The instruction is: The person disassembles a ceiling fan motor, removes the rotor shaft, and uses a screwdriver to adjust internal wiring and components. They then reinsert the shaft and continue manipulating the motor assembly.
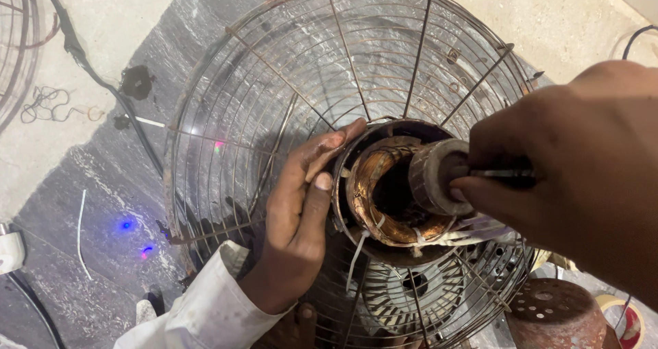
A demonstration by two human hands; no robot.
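A rusty wire fan guard [274, 88] lies on the floor with a round motor housing [356, 232] at its middle, its copper windings [367, 184] exposed. My left hand [298, 219] presses against the housing's left rim, fingers on its edge. My right hand [576, 177] grips a grey cylindrical rotor [432, 174] by its dark shaft [504, 174], holding it tilted just above the opening in the windings. White wires [356, 253] hang from the housing's lower side.
A rusty perforated metal cap [555, 315] sits at lower right. A black cable [89, 68] runs along the floor at upper left, beside thin tangled wire [44, 102]. Another wire guard [14, 47] shows at the left edge. The guard rests on a dark mat [110, 191].
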